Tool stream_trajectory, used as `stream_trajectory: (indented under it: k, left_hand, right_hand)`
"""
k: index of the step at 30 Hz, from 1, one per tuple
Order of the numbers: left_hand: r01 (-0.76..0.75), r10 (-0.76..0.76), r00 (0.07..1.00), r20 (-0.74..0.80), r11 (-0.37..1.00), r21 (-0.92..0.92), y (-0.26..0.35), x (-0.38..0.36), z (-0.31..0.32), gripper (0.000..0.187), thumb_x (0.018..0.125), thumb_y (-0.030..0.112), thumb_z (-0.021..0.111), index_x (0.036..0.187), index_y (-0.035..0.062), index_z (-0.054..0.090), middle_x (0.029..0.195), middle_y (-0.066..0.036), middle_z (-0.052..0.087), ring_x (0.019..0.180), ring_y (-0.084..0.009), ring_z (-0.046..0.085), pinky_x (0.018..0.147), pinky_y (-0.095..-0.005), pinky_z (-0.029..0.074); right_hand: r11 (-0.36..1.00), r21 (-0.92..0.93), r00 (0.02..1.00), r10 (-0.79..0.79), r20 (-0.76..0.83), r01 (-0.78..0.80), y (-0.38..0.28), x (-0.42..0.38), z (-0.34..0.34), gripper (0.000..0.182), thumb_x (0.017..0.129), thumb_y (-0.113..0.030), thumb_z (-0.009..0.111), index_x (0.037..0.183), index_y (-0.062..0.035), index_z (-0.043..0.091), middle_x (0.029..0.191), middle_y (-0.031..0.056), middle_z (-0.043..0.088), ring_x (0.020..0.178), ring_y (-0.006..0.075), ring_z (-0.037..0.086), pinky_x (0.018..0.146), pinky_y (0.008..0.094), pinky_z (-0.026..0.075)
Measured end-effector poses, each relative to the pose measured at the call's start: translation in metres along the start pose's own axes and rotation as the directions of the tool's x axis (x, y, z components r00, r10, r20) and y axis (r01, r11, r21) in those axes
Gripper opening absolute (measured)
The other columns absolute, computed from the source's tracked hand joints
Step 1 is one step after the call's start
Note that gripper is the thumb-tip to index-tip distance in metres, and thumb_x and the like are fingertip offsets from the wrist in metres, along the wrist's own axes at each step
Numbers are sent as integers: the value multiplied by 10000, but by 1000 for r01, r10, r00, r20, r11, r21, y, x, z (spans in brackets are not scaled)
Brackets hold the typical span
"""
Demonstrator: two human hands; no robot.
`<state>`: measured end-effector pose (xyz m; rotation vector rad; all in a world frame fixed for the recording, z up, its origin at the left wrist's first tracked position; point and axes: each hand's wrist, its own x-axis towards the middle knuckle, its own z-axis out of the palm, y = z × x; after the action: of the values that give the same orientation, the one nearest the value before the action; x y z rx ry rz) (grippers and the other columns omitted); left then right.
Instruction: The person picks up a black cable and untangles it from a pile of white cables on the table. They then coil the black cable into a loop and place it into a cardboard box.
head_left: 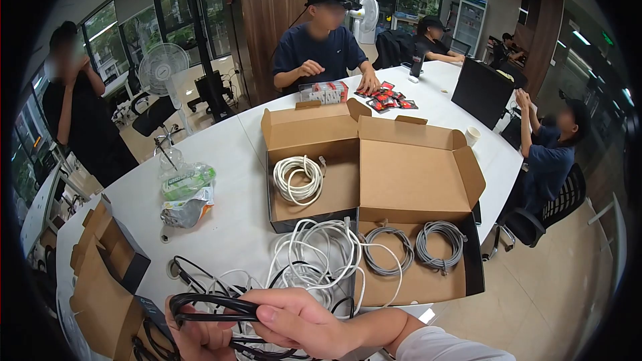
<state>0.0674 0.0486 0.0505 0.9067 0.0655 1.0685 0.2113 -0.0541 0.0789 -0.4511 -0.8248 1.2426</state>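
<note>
A looped bundle of black cable [214, 309] is between my hands at the bottom of the view. My right hand [304, 321] is closed round the bundle, thumb on top. My left hand [194, 337] grips its other end from below, partly hidden by the strands. Just beyond lies a loose tangle of white cables [321, 249] with some black ones among them. One open cardboard box [311, 212] holds a coiled white cable [298, 180]. Another open box [418, 177] holds two grey cable coils [388, 250], tied and side by side.
At the left edge an open cardboard box [107, 294] has black cable [155, 341] near it. Plastic packaging [188, 190] lies on the white table [234, 160]. Across it, a person [321, 53] handles red packets [388, 98]. A black monitor [483, 92] and a cup [473, 136] stand right.
</note>
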Motion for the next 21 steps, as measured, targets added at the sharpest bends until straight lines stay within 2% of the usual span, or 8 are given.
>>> stream_trajectory:
  k: [6,10,13,14,17,21]
  left_hand:
    - [45,-42,994,102,999,-23,3,4,2,307,984,167,477,1240,1,510,532,86,204,388,-14,143,354,-214,115]
    - [33,-34,998,48,999,30,6,2,3,283,983,127,465,1238,12,512,542,78,219,393,-23,150,365,-218,135]
    - [20,-33,976,214,998,67,10,9,14,283,980,117,467,1242,20,513,542,76,219,395,-26,158,372,-220,147]
    - [15,-30,977,213,998,68,11,8,15,277,973,104,472,1236,25,513,540,73,217,397,-29,168,378,-223,151]
    - [14,-12,1000,-26,997,80,14,4,33,153,905,89,593,1002,-8,523,487,54,323,367,-28,232,362,-244,144]
    - [1,-2,1000,13,997,83,16,3,38,194,891,105,601,1022,-18,529,500,51,328,386,-43,255,382,-254,174]
  right_hand:
    - [996,-69,998,-53,33,55,-19,-2,7,321,1017,-222,392,1201,-6,543,647,-87,382,575,0,303,508,174,254]
    - [1000,-13,999,-27,41,28,-17,-2,5,310,1015,-219,396,1176,-7,556,629,-76,397,556,7,324,494,177,266]
    - [992,-119,999,-51,11,52,-15,-3,7,303,1016,-224,392,1139,-6,564,627,-76,392,556,9,320,494,178,264]
    - [985,-158,998,-69,-4,67,-16,-3,10,301,1018,-231,386,1092,-4,571,625,-74,387,555,12,317,493,181,263]
    - [983,-178,999,-45,-22,40,-18,-4,12,305,1019,-230,380,1059,4,571,620,-74,380,552,13,310,490,183,259]
    - [975,-212,997,-77,-9,73,-18,-4,11,320,1021,-238,365,1030,5,573,573,-77,360,500,15,293,455,185,236]
